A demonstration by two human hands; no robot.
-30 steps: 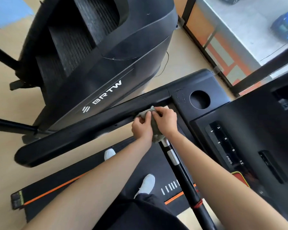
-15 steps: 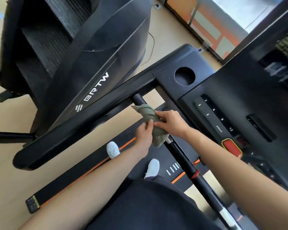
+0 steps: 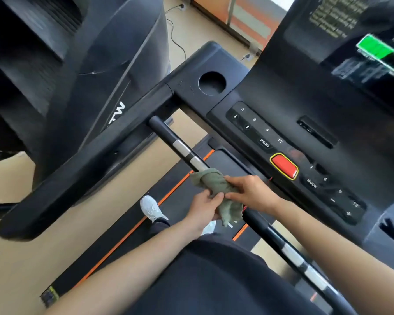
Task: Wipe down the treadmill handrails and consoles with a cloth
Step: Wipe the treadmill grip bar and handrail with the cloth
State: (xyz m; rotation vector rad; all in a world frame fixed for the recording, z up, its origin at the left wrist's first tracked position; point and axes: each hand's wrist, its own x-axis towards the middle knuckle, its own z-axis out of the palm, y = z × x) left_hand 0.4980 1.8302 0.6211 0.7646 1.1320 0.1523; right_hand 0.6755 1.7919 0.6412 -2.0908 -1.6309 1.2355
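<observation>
A grey-green cloth (image 3: 216,187) is wrapped round the treadmill's black front handlebar (image 3: 171,138), just below its two silver sensor bands. My left hand (image 3: 203,208) grips the cloth from the near side. My right hand (image 3: 250,192) holds the cloth from the right, fingers curled over it. The black side handrail (image 3: 77,169) runs diagonally to the left. The console (image 3: 305,105) with number keys, a red stop button (image 3: 283,165) and a lit screen (image 3: 373,46) fills the right.
A large black stair-climber machine (image 3: 55,64) stands close on the left. The treadmill belt (image 3: 180,196) with orange stripes lies below, my white shoe (image 3: 151,209) on it. A round cup holder (image 3: 212,83) sits in the console corner. A cable (image 3: 178,39) trails on the floor.
Both hands have slid the cloth down the handlebar, away from the side rail joint towards me, uncovering the silver sensor bands. The view has tilted towards the console.
</observation>
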